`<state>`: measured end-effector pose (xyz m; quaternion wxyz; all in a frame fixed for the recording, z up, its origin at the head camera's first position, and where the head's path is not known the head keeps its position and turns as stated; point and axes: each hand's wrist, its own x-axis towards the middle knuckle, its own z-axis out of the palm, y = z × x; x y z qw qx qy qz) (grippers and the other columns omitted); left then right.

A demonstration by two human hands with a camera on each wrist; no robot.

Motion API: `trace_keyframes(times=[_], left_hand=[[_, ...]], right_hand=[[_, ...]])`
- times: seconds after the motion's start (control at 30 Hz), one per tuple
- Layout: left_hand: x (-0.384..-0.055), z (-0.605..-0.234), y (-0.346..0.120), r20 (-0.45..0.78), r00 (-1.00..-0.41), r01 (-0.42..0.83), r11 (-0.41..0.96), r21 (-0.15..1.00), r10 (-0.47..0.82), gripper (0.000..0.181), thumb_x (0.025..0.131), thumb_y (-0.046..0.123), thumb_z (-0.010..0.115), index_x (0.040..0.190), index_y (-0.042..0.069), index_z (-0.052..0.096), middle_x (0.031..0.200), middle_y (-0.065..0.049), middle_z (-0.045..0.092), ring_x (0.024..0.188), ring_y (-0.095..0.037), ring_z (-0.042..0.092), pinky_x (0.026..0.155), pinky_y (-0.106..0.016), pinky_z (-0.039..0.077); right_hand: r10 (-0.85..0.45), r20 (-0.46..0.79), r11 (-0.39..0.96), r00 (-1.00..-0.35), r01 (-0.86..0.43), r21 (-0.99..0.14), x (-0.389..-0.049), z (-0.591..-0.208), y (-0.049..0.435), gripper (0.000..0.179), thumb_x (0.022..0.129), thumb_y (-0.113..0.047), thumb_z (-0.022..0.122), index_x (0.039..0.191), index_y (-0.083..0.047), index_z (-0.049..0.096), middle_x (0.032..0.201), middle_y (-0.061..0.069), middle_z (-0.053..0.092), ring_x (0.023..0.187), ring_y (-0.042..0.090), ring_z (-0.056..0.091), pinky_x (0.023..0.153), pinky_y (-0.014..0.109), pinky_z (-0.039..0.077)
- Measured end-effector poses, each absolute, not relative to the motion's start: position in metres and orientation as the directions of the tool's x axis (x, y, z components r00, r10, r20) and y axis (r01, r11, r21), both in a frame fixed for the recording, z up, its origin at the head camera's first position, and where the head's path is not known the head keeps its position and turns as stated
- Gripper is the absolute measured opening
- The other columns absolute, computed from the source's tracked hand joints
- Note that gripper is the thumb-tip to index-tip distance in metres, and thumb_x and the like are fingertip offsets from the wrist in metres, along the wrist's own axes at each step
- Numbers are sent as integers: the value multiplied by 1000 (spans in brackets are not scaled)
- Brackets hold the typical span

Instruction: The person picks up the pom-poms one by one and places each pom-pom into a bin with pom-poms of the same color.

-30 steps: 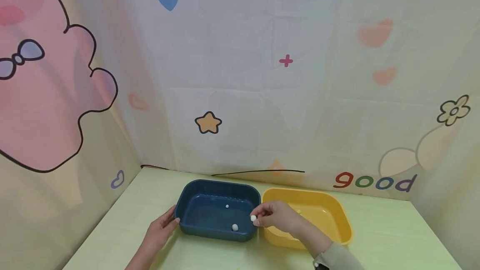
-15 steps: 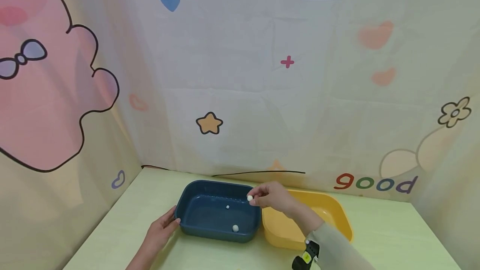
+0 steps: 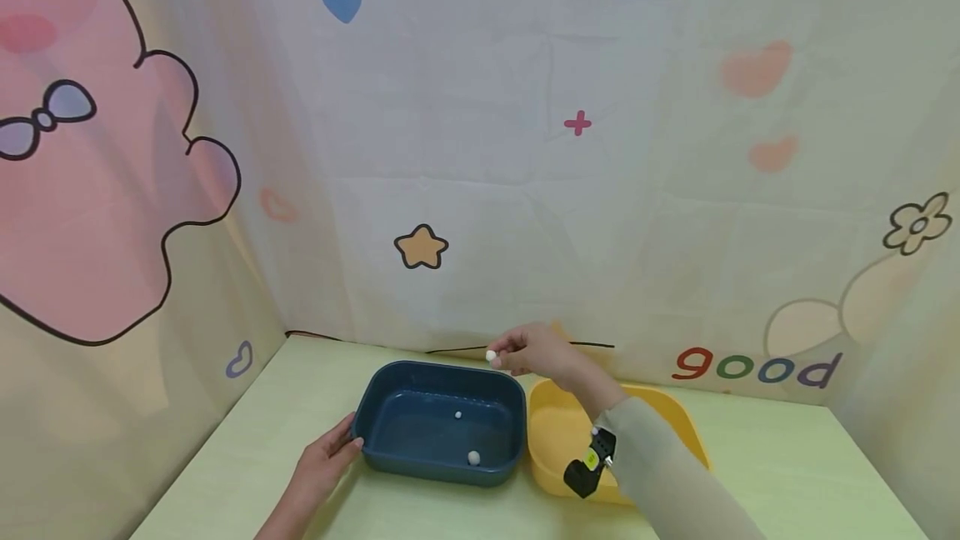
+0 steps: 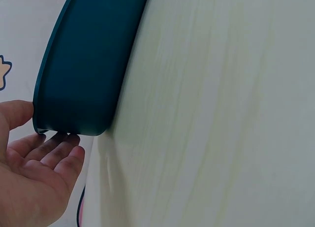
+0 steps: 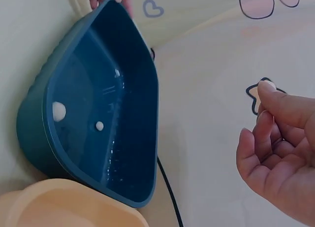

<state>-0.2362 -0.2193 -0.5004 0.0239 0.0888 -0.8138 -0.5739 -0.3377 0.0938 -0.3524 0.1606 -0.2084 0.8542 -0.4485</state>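
Note:
My right hand (image 3: 536, 352) is raised over the back edges of both basins, its thumb and fingertips pinching a small white ball (image 3: 491, 355). In the right wrist view the ball is mostly hidden behind the thumb of the right hand (image 5: 280, 143). Below and left stands the dark blue basin (image 3: 442, 477), with a larger white ball (image 3: 474, 458) and a smaller white ball (image 3: 458, 415) on its floor. My left hand (image 3: 322, 461) grips the left end of this basin. In the left wrist view, the thumb and fingers of the left hand (image 4: 39, 173) touch its end.
A yellow basin (image 3: 551, 440) stands right of the blue one, close against it, partly hidden by my right forearm and a black wrist strap (image 3: 592, 461). Both basins are on a pale green table (image 3: 780, 457). A cartoon-printed cloth (image 3: 495, 257) hangs behind the table.
My right hand has risen and moved back from the gap between the basins, carrying the white ball. The left hand, both basins and the two balls inside the blue one have stayed put.

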Motion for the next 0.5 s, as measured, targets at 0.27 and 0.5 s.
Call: trace_keyframes(times=[0.27, 0.5], left_hand=[[-238, -501, -219, -74, -983, -128, 331, 935, -170, 53, 105, 13, 54, 152, -6, 40, 151, -31, 47, 143, -46, 48, 110, -52, 51], [-238, -500, -219, -82, -983, -133, 326, 936, -164, 54, 106, 14, 54, 153, -7, 39, 153, -30, 46, 144, -46, 46, 111, -52, 50]], right_hand=[[-504, -100, 532, -858, -217, -819, -352, -351, 87, 23, 98, -12, 68, 115, 3, 72, 77, 0, 59, 69, 13, 49, 64, 21, 43], [-474, -117, 549, -872, -189, -814, -364, -352, 82, 24, 98, -12, 68, 116, 2, 72, 88, 4, 66, 78, 18, 55, 67, 20, 48]])
